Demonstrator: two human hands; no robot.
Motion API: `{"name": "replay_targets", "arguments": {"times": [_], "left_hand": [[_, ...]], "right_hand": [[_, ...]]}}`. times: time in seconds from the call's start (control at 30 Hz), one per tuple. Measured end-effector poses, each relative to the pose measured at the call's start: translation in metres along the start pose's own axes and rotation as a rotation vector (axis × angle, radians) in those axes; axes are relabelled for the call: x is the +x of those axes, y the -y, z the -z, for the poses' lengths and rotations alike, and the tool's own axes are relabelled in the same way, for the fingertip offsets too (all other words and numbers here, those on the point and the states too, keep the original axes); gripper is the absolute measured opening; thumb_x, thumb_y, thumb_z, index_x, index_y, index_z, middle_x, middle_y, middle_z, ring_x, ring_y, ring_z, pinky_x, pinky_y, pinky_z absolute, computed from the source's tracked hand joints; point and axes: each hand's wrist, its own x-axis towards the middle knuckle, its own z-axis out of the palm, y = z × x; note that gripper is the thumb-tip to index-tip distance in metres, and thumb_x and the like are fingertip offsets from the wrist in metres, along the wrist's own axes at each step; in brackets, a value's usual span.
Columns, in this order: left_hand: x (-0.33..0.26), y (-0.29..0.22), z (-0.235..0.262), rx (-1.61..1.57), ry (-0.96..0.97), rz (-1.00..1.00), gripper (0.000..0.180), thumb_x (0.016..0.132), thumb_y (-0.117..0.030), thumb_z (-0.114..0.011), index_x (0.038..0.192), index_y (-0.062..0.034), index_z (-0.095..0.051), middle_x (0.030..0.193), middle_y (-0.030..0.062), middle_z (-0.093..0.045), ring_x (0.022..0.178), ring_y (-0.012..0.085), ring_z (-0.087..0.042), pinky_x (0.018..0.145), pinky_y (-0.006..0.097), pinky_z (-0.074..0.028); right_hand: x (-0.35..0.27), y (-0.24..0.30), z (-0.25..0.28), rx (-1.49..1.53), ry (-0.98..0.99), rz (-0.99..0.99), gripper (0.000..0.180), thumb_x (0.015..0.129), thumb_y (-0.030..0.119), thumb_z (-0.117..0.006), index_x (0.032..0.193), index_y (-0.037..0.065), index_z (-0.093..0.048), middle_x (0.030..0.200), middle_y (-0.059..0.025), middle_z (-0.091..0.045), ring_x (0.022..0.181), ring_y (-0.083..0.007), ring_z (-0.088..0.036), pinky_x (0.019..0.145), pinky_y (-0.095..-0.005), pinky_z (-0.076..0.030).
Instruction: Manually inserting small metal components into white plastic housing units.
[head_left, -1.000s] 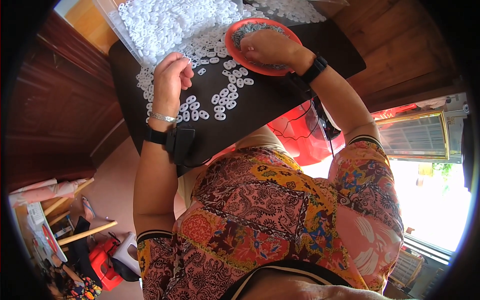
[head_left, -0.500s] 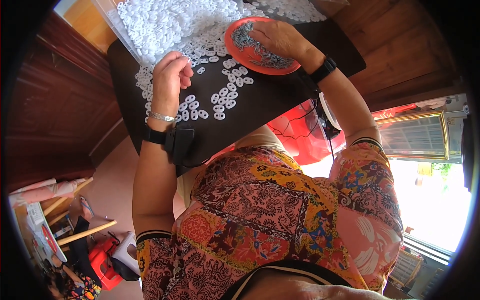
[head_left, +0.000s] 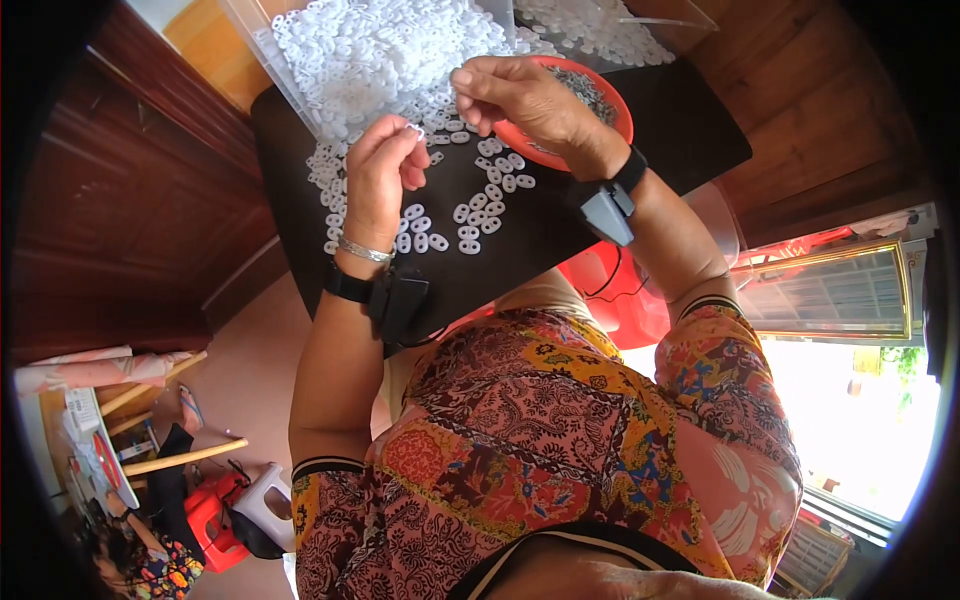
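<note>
Left hand (head_left: 378,170) pinches one small white plastic ring (head_left: 414,128) above the dark surface (head_left: 560,230). Right hand (head_left: 520,98), fingers curled with tips together, hovers over the round orange bowl (head_left: 612,96) of small grey pieces. Loose white rings (head_left: 480,205) lie scattered; more fill a clear tray (head_left: 370,50).

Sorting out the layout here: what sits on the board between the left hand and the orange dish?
In the head view, loose small white rings lie scattered on the black board between the left hand and the orange dish.

White plastic rings (head_left: 478,212) lie on a matt black tabletop (head_left: 560,230).
</note>
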Motion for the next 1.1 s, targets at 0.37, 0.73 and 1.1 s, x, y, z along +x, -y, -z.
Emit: {"name": "replay_targets", "arguments": {"times": [0.37,0.73,1.1], "left_hand": [[0.004,-0.004,0.011,-0.067,-0.044,-0.063,0.018,0.087,-0.017,-0.047,0.078,-0.0039,-0.053,0.063,0.0029,-0.054,0.051,0.0081,-0.046,0.048,0.019,-0.037],[0.006,-0.004,0.01,-0.012,-0.096,-0.035,0.017,0.089,-0.017,-0.047,0.081,-0.0038,-0.053,0.064,0.0021,-0.053,0.051,0.0068,-0.044,0.048,0.019,-0.037],[0.004,-0.002,0.006,0.11,-0.095,-0.094,0.016,0.09,-0.015,-0.049,0.082,-0.0022,-0.054,0.067,0.0012,-0.052,0.055,0.0048,-0.044,0.049,0.017,-0.037]], "right_hand": [[0.037,-0.018,-0.029,0.033,0.134,-0.061,0.028,0.095,0.031,-0.042,0.083,0.007,-0.051,0.07,0.0009,-0.048,0.064,-0.0097,-0.047,0.064,-0.0238,-0.043],[0.039,-0.028,-0.019,0.088,0.006,0.106,0.017,0.088,0.018,-0.06,0.091,0.001,-0.064,0.072,0.0,-0.059,0.064,-0.0062,-0.05,0.059,-0.0195,-0.043],[0.035,-0.031,-0.024,-0.119,0.016,0.16,0.015,0.089,0.016,-0.058,0.089,0.001,-0.062,0.076,0.0009,-0.06,0.071,-0.0062,-0.054,0.066,-0.0213,-0.046]]}}
